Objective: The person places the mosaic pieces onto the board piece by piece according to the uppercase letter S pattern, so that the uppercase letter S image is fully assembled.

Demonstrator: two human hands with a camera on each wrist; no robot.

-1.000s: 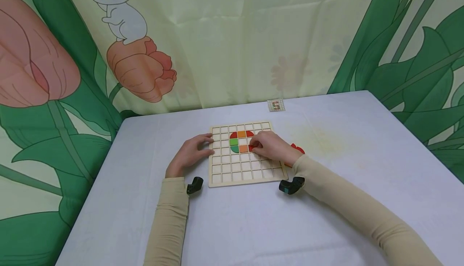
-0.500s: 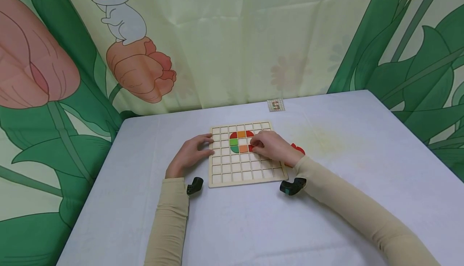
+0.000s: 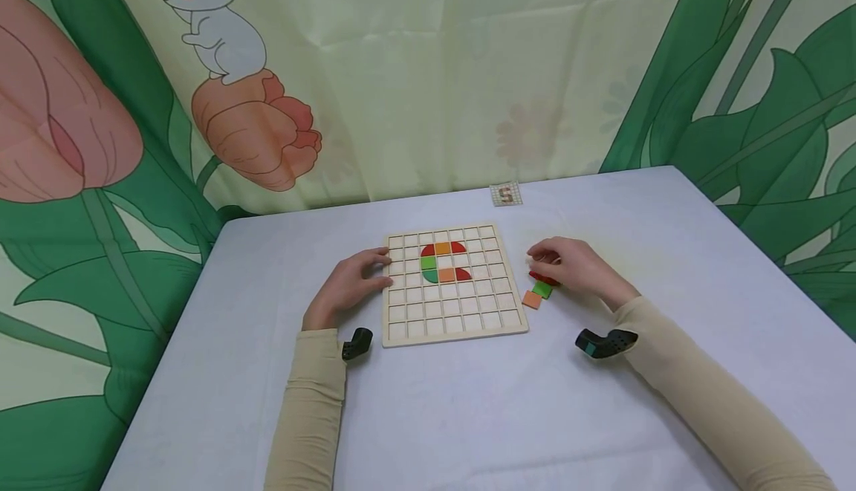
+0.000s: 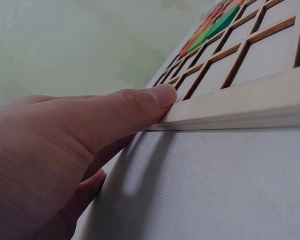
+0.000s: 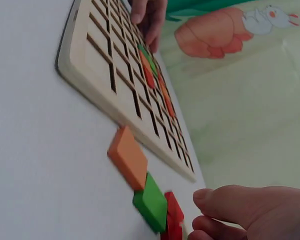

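A wooden grid board (image 3: 455,339) lies on the table. Several coloured tiles sit in its cells: red rounded pieces, orange squares, a light green square (image 3: 428,261) and a dark green rounded piece (image 3: 430,276). My left hand (image 3: 348,283) rests at the board's left edge, its thumb (image 4: 162,95) touching the rim. Beyond the right edge, my right hand (image 3: 576,264) hovers by loose tiles, fingers slightly bent and nothing seen between them. Below it lie red pieces (image 5: 174,212), a green square (image 3: 542,290) and an orange square (image 3: 532,299). The hand partly hides the red ones.
A small card (image 3: 506,194) with a grid pattern lies near the table's far edge. White cloth (image 3: 428,417) covers the table. A printed curtain (image 3: 414,75) hangs behind it. Dark devices are on both wrists, the right one (image 3: 605,343) above the cloth.
My right hand has let go of a red rounded tile, now in the board's lower right pattern cell, and moved right to the loose tiles. The left hand stays put.
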